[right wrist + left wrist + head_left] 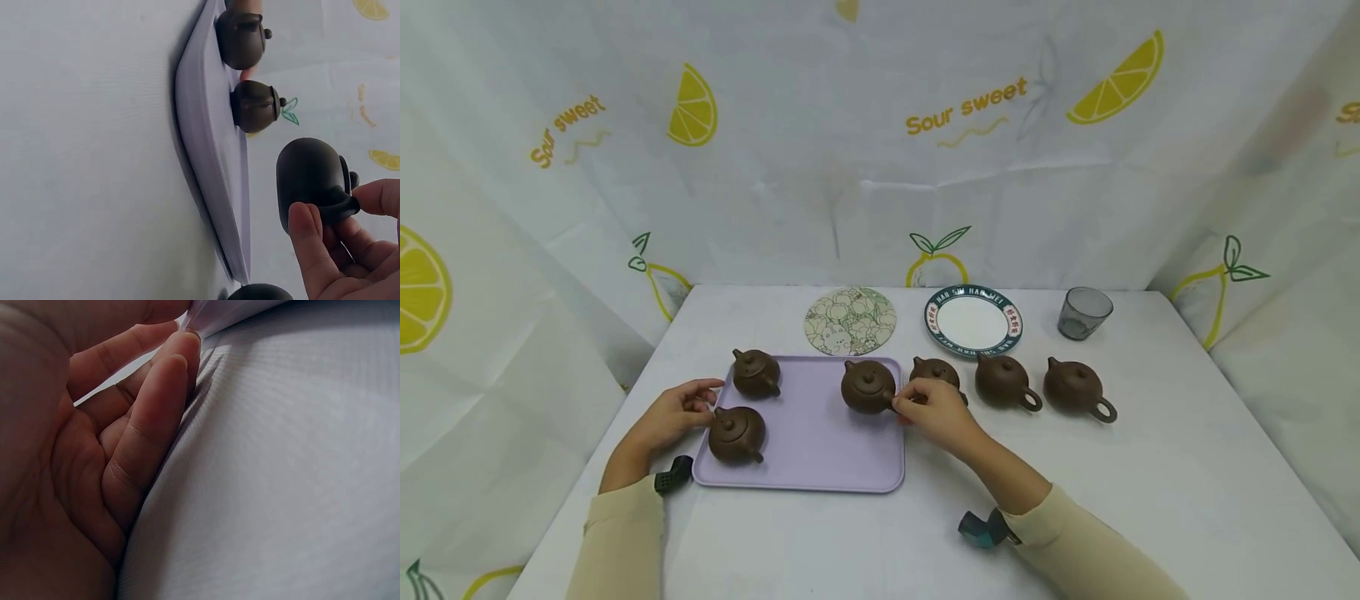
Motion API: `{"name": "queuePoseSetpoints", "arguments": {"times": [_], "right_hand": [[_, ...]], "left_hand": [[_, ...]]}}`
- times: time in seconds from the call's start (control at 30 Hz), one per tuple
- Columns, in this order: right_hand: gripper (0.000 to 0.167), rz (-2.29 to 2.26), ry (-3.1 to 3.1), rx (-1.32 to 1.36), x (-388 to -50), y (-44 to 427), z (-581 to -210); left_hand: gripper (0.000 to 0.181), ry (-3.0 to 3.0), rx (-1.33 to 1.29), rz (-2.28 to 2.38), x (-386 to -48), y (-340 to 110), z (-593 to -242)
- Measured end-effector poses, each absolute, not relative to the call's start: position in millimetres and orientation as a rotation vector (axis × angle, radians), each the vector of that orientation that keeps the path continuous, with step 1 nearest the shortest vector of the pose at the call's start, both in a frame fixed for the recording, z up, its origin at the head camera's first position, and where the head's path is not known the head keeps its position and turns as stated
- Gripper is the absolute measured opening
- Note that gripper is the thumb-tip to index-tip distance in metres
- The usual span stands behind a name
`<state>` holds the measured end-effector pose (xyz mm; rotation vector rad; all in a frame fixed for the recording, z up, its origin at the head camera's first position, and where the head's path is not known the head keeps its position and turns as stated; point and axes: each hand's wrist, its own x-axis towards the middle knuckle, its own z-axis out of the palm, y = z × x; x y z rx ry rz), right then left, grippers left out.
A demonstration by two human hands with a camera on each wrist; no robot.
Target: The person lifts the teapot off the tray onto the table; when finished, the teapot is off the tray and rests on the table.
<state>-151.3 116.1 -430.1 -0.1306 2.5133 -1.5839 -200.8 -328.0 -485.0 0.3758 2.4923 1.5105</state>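
Observation:
My right hand [942, 412] pinches the handle of a small dark brown teapot [867, 385]. In the right wrist view this teapot [311, 175] is held up, apart from the lilac tray [199, 125]. At the tray's left rim is my left hand [673, 419]; its thumb and fingertips [181, 369] meet the edge of the tray [820, 487]. Two similar lidded teapots stand on the tray's left side, a back one [756, 372] and a front one [737, 434] close to my left thumb. The raised teapot's handle is partly covered by my right fingers.
Right of the tray stand three more brown teapots: one [934, 371] partly behind my right hand, a middle one [1002, 379] and a far right one [1072, 386]. Behind are a round patterned mat [850, 321], a green-rimmed plate [973, 321] and a grey glass [1084, 313].

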Motion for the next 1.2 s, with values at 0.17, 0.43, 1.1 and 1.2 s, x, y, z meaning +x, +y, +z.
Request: {"name": "queuePoseSetpoints", "arguments": {"times": [0.17,0.43,1.1,1.2], "right_hand": [[0.008,-1.587,2.494,-0.133,-134.4,131.8,-428.6],[0.010,-1.590,2.482,-0.175,-108.8,156.7,-432.9],[0.009,-1.532,2.491,-0.189,-70.6,203.0,-448.2],[0.010,-1.519,2.477,-0.206,-68.2,205.2,-448.9]], "left_hand": [[0.059,2.498,0.371,1.513,-199.4,-327.6,-484.4],[0.059,2.497,0.372,1.516,-199.5,-326.9,-484.3],[0.058,2.501,0.387,1.499,-198.8,-327.3,-483.9],[0.058,2.499,0.393,1.508,-200.7,-327.3,-483.8]]}}
